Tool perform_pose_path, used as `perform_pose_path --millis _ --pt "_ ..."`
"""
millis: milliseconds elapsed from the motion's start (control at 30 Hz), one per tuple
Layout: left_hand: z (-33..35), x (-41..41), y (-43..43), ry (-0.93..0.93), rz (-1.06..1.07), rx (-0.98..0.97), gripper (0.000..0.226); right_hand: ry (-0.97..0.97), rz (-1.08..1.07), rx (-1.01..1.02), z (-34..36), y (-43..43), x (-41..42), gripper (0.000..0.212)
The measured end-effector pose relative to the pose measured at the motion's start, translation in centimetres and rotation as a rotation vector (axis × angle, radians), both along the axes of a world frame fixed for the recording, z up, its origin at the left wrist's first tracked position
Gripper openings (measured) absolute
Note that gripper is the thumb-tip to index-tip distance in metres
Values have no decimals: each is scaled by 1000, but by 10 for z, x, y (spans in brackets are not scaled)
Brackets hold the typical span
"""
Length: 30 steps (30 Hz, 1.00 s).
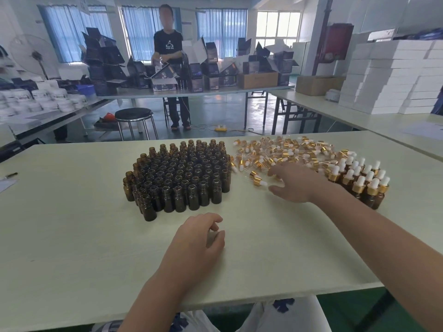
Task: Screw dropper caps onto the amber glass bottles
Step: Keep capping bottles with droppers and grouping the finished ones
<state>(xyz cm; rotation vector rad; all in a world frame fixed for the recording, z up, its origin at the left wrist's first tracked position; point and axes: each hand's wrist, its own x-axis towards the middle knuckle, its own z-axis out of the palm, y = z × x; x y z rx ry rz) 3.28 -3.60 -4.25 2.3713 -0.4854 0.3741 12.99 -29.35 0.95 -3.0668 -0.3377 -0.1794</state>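
Observation:
Several open amber glass bottles (178, 174) stand packed together at the middle of the pale table (72, 236). To their right lies a loose pile of gold dropper caps (285, 152) with white bulbs. One cap (258, 180) lies apart, just left of my right hand (297, 182), which hovers over the pile's near edge with fingers spread and holding nothing. Several capped bottles (362, 182) stand at the far right. My left hand (203, 236) rests on the table in front of the bottles, fingers loosely curled and empty.
A pen (10, 174) and a sheet of paper lie at the table's left edge. Beyond the table stand a black stool (134, 115), a person (170, 56) at a table stacked with dark boxes, and white boxes (393, 75) at the right.

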Motion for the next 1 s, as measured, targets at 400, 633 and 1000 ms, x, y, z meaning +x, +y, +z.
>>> perform_pose_path --millis 400,633,1000 --pt "0 0 0 22 2 10 28 -93 -223 126 -29 40 16 23" --pt "1 0 0 28 -2 6 29 -49 -263 100 -31 43 17 23" --pt "-1 1 0 20 -5 9 29 -252 -259 458 -18 43 17 23"
